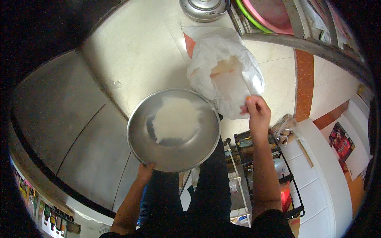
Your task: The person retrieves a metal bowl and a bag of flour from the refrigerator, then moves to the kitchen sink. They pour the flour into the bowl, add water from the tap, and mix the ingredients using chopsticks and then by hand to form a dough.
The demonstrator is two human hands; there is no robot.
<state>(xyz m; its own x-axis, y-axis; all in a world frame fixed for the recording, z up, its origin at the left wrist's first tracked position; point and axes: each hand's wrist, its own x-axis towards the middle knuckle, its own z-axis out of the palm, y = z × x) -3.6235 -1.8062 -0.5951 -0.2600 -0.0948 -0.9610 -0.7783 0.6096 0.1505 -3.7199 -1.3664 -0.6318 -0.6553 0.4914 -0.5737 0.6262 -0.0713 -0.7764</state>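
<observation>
My left hand [146, 171] grips the near rim of a wide stainless steel basin [140, 148], its thumb over the edge. A mound of fine white grain [177, 119], seemingly rice, lies in the basin's bottom. To the right, my right hand [258, 110] pinches the edge of a white plastic sack [253, 71] with orange patches. The sack's mouth gapes upward, and pale contents [230, 64] show inside, too unclear to name. It stands on the floor just beyond the basin, whose far right rim overlaps it.
A metal kettle [205, 9] stands on the tiled floor [140, 56] at the top. Nested pink and green basins [271, 15] are on a rack, upper right. Grey cabinet panels [74, 119] run along the left. A black-framed wire rack [293, 190] stands close to my right arm.
</observation>
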